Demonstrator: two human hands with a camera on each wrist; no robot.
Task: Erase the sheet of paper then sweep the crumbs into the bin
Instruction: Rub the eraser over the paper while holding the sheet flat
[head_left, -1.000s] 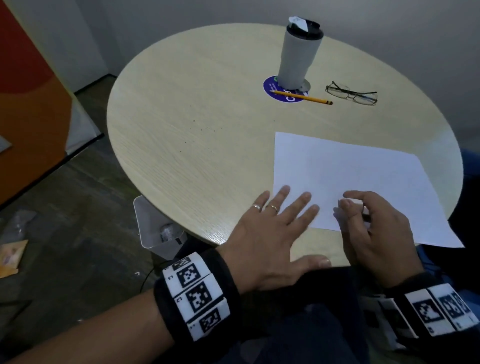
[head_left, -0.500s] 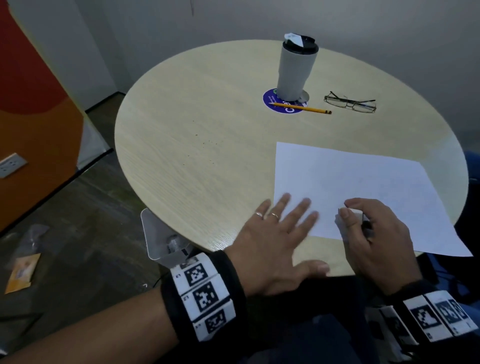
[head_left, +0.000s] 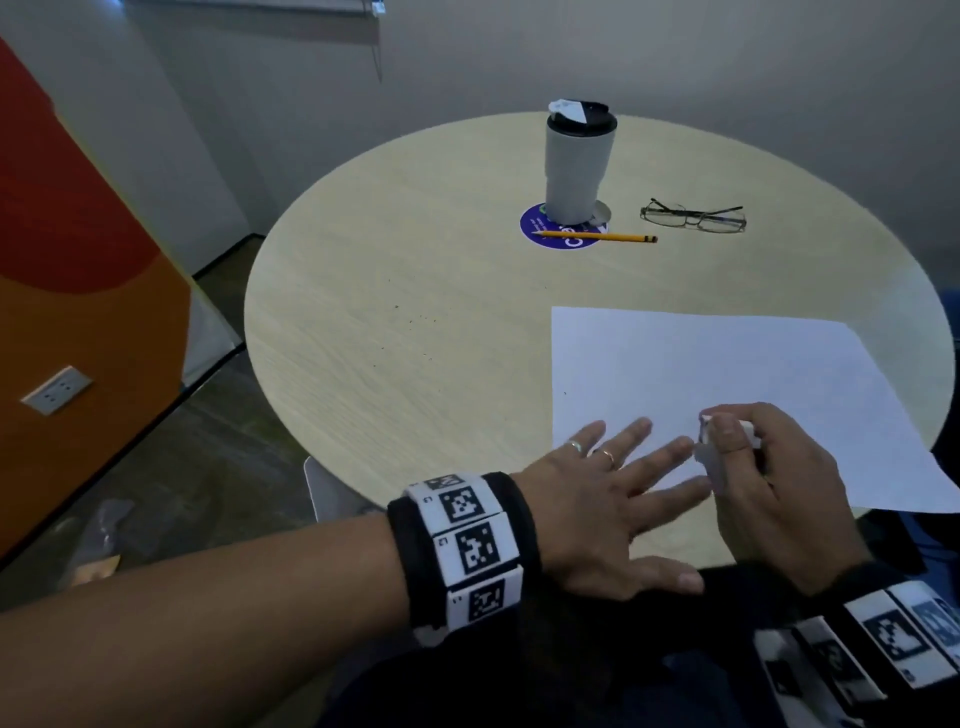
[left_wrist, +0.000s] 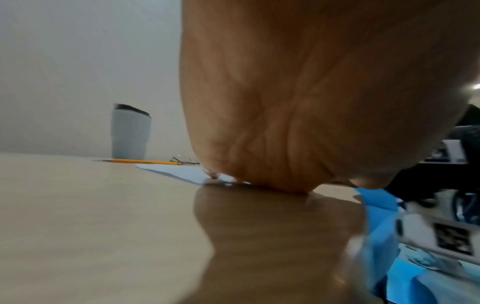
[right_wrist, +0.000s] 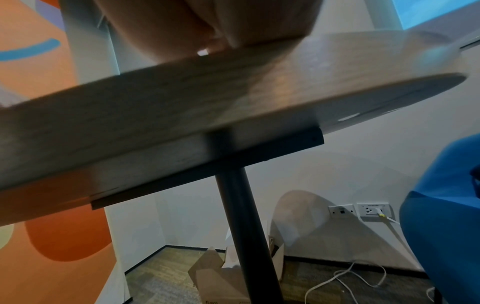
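The sheet of paper (head_left: 727, 395) lies flat on the near right part of the round table (head_left: 415, 364), its near right corner hanging past the table's edge. The left hand (head_left: 608, 499) lies palm down with straight, spread fingers, holding nothing; its fingertips (head_left: 641, 426) press on the sheet's near left corner, while the palm rests on bare wood and the thumb reaches past the table's rim. Just beside it, the right hand (head_left: 769, 483) has its fingers curled around a small white eraser (head_left: 727, 431), pinched between thumb and forefinger, with the eraser's lower end down at the paper near the sheet's near edge; whether it actually touches the sheet cannot be made out. A scatter of dark crumbs (head_left: 410, 322) lies on the bare wood left of the sheet, well apart from both hands. A white bin (head_left: 327, 488) shows partly under the table's near left edge, beyond the left wrist. At the far side a grey tumbler (head_left: 576, 166) stands on a blue coaster (head_left: 540, 234), a yellow pencil (head_left: 597, 237) lies across the coaster's near side, and a pair of glasses (head_left: 693, 217) rests to the right.
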